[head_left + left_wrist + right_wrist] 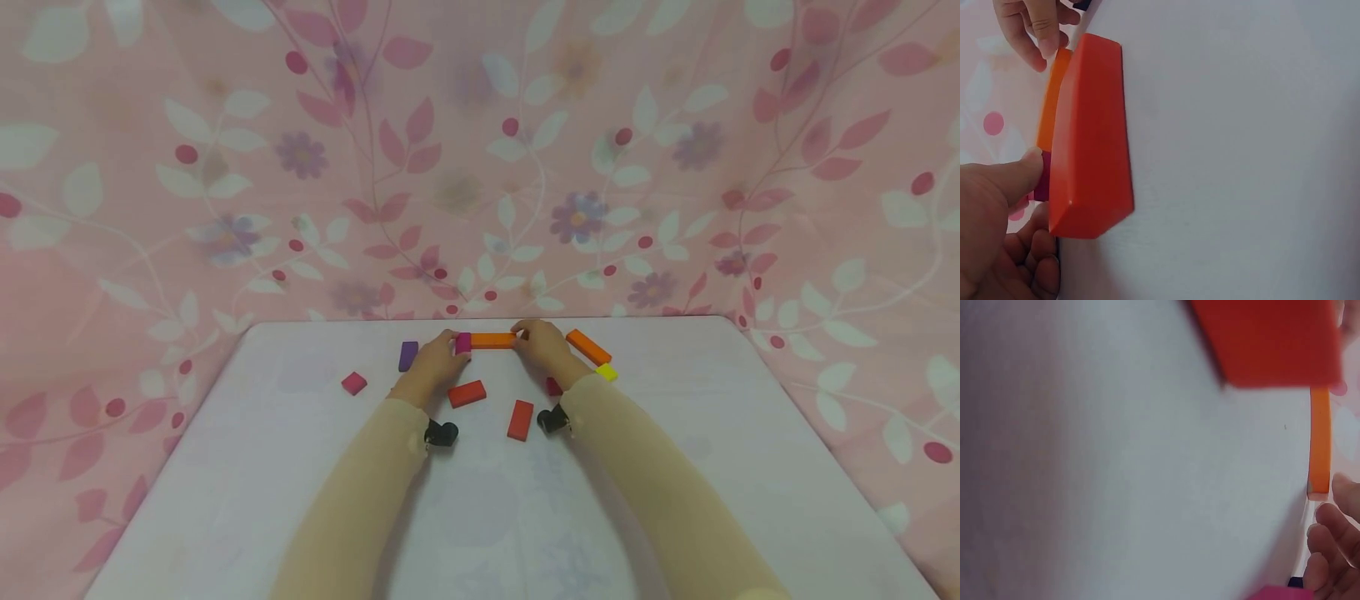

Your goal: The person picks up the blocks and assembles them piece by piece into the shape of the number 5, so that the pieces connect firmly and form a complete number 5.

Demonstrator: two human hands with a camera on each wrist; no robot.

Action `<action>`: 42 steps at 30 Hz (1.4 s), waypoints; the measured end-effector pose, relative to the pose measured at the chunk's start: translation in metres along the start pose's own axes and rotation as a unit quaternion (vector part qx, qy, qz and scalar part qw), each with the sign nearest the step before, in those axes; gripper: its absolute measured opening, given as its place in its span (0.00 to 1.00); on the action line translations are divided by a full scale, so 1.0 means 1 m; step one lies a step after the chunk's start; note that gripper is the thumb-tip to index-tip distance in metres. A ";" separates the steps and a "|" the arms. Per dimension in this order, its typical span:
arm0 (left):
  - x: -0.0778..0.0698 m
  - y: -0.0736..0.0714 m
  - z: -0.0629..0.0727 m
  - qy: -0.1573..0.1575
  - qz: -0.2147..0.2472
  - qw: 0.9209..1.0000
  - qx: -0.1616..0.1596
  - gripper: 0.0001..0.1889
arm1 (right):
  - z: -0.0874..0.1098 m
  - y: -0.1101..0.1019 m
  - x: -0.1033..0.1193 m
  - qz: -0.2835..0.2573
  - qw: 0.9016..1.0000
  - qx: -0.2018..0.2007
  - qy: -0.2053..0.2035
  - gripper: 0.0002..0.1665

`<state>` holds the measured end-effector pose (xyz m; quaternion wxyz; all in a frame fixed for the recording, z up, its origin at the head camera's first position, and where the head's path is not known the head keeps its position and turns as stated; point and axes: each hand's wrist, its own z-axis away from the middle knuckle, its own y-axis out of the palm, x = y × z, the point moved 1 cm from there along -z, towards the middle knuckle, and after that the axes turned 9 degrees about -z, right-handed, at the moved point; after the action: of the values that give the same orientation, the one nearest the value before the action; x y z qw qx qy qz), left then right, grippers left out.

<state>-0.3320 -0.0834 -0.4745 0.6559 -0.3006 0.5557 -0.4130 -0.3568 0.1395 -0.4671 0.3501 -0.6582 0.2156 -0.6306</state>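
Note:
My left hand [432, 365] pinches a small magenta block [463, 342] between thumb and fingers at the left end of a long orange block [492, 341]. That orange block lies along the table's far edge. At its other end is my right hand [543, 345], fingers bent loosely, fingertips right at the block's end; the right wrist view shows the thumb and fingers beside that end, not around it. A red block [1094, 137] looms large in the left wrist view, partly covering the magenta and orange blocks.
Red blocks [521, 420] lie nearer me between the forearms. Left of the hands are a purple block [408, 356] and a crimson block [354, 383]. On the right are another orange block [588, 347], a yellow block [607, 372] and a dark red block [553, 387] partly hidden by the wrist.

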 end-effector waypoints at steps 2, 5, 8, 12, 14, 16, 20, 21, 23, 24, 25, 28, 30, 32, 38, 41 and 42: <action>0.000 -0.001 0.001 -0.002 -0.003 1.000 -0.001 0.30 | 0.000 0.000 -0.001 -0.010 1.000 -0.001 0.000 0.19; 0.000 -0.003 0.001 -0.005 -0.008 1.000 -0.004 0.30 | 0.000 -0.002 -0.003 -0.027 1.000 0.000 0.005 0.18; 0.000 -0.004 0.001 -0.001 -0.017 1.000 -0.006 0.30 | 0.001 -0.006 -0.005 -0.037 0.999 0.002 0.014 0.17; 0.000 -0.004 0.001 0.008 -0.021 1.000 -0.007 0.30 | 0.004 -0.014 -0.005 -0.018 1.000 -0.003 -0.009 0.16; 0.000 -0.004 0.003 0.006 -0.016 1.000 -0.007 0.30 | 0.005 -0.020 -0.005 -0.006 1.000 -0.010 -0.028 0.15; 0.000 -0.005 0.004 0.002 -0.011 1.000 -0.007 0.30 | 0.005 -0.026 -0.006 0.007 0.999 -0.021 -0.045 0.14; 0.001 -0.004 0.004 0.001 -0.010 1.000 -0.010 0.30 | 0.011 -0.037 -0.006 0.018 0.998 -0.032 -0.044 0.14; 0.001 -0.003 0.003 0.003 -0.013 1.000 -0.011 0.30 | 0.012 -0.039 -0.007 0.021 0.998 -0.033 -0.043 0.15; 0.002 -0.002 0.001 0.013 -0.023 1.000 -0.015 0.30 | 0.017 -0.043 -0.008 0.021 0.998 -0.037 -0.036 0.15; 0.002 -0.002 0.001 0.016 -0.027 0.999 -0.017 0.30 | 0.018 -0.045 -0.008 0.022 0.999 -0.040 -0.030 0.16; 0.002 -0.002 0.000 0.019 -0.030 0.999 -0.019 0.30 | 0.020 -0.046 -0.009 0.023 0.999 -0.041 -0.026 0.16; 0.002 -0.001 0.000 0.016 -0.033 0.999 -0.023 0.30 | 0.022 -0.048 -0.014 0.024 0.999 -0.046 -0.013 0.17; 0.000 -0.001 0.001 0.006 -0.028 0.999 -0.021 0.30 | 0.023 -0.048 -0.019 0.025 0.999 -0.045 -0.002 0.18; -0.001 -0.001 0.001 -0.005 -0.019 1.000 -0.013 0.30 | 0.024 -0.048 -0.024 0.030 0.998 -0.047 0.009 0.19; -0.004 -0.002 0.002 -0.026 -0.001 1.000 0.005 0.32 | 0.027 -0.046 -0.034 0.027 0.998 -0.057 0.027 0.22; -0.003 -0.002 0.002 -0.034 -0.002 0.999 0.006 0.32 | 0.028 -0.045 -0.035 0.030 0.997 -0.056 0.031 0.24; -0.003 -0.002 0.002 -0.036 -0.001 0.999 0.007 0.32 | 0.028 -0.044 -0.035 0.033 0.997 -0.056 0.035 0.24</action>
<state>-0.3310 -0.0822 -0.4711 0.6773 -0.3113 0.5281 -0.4069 -0.3398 0.1998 -0.4573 0.3256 -0.6470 0.2846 -0.6280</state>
